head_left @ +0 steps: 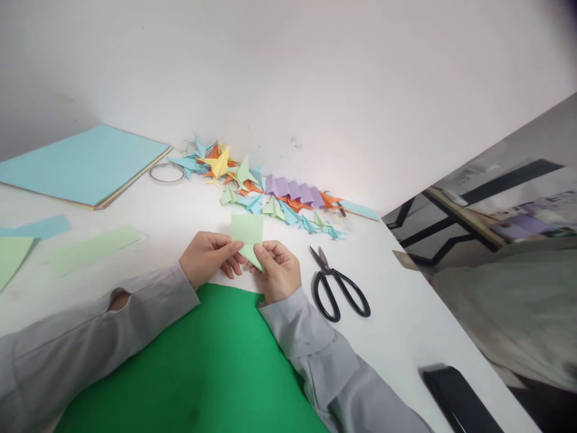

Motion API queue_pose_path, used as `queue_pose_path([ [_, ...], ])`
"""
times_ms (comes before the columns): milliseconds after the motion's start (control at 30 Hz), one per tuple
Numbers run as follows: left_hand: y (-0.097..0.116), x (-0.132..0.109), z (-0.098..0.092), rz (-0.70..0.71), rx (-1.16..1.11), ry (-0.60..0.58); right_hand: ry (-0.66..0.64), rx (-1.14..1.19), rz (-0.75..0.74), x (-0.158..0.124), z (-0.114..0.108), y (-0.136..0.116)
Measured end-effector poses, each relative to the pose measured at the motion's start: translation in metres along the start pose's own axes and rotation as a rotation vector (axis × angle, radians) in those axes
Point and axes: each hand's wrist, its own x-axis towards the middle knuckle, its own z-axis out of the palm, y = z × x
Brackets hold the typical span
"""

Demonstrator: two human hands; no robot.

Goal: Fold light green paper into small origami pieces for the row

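Observation:
Between my two hands is a small light green piece of paper [247, 228], partly folded, with a slanted lower edge coming to a point. My left hand [211, 257] pinches its left side, thumb on the front. On the lower right, my right hand [278, 269] grips the same paper between thumb and fingers. Both hands are above a green sheet [202, 361] at the front of the table. Black-handled scissors [333, 282] lie to the right of my right hand, blades partly apart and pointing away. Folded paper pieces [243, 174] in several colours lie beyond my hands.
At the back left is a stack of coloured paper sheets [94, 165], with a roll of tape [166, 173] beside it. Green [97, 248] and blue [42, 227] paper strips lie at left. A black phone-like object [460, 400] lies near the table's right edge. A wall stands behind.

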Motion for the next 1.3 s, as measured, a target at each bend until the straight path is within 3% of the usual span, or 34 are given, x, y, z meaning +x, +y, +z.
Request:
queue_pose_path([
  [500, 0.004, -0.0009, -0.0002, -0.015, 0.026, -0.022, 0.037, 0.002, 0.029, -0.0002, -0.0001, -0.0005],
  [1300, 0.0041, -0.0009, -0.0006, -0.022, -0.005, -0.011, -0.018, 0.011, 0.017, -0.0018, 0.0003, -0.0002],
])
